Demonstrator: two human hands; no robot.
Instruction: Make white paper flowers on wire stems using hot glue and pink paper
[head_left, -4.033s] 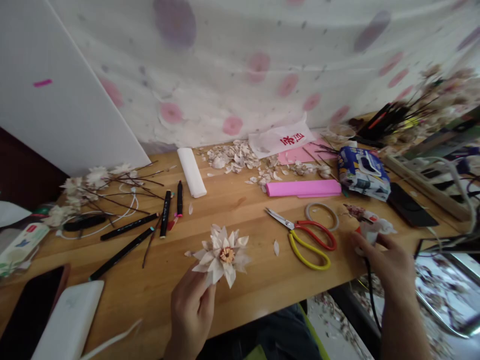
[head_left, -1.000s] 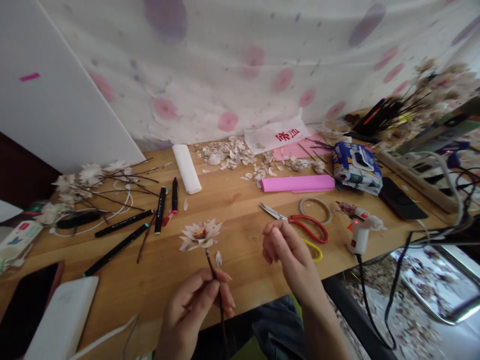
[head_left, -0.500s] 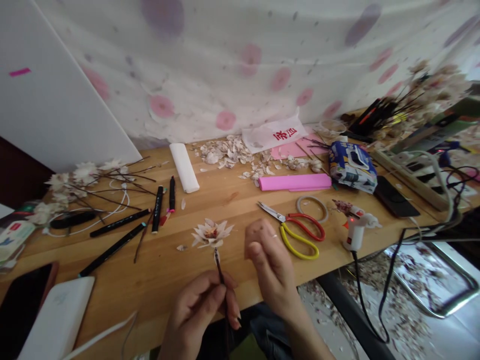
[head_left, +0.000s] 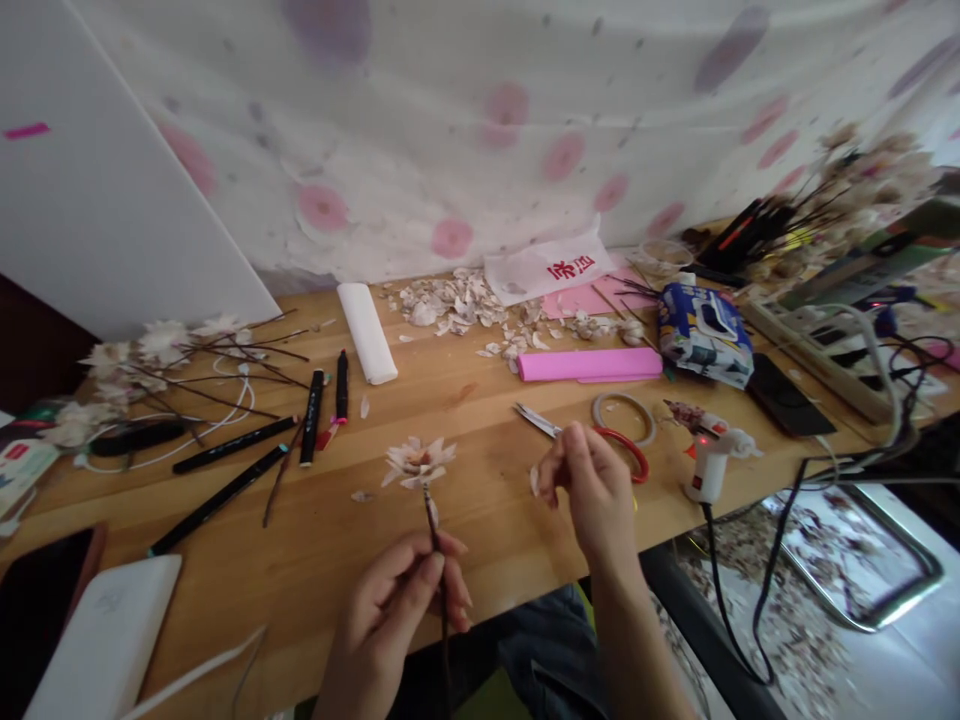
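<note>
My left hand [head_left: 401, 605] pinches the dark twig stem [head_left: 443, 610] between thumb and fingers. At the stem's upper end is a handmade flower [head_left: 420, 462] with pale, pointed petals and a reddish-brown centre. My right hand [head_left: 592, 485] hovers over the scissors [head_left: 536, 418], its fingers curled and pressed together. What they hold, if anything, is hidden. A pale petal [head_left: 534, 481] shows beside its fingertips; whether it touches them I cannot tell. The hand covers much of the scissors' handles. Left of the flower stem, a single loose petal [head_left: 362, 496] lies on the wooden table.
A glue gun [head_left: 709, 460] with a lit red light stands at the right, its cord hanging over the edge. Tape [head_left: 624, 417], a pink paper roll [head_left: 590, 364], and a petal pile [head_left: 450, 300] lie behind. Markers [head_left: 219, 500] and finished flowers [head_left: 161, 345] occupy the left.
My right hand has moved right and slightly up, from beside the flower to over the scissors' handles. The flower in my left hand has shifted slightly left and tilted.
</note>
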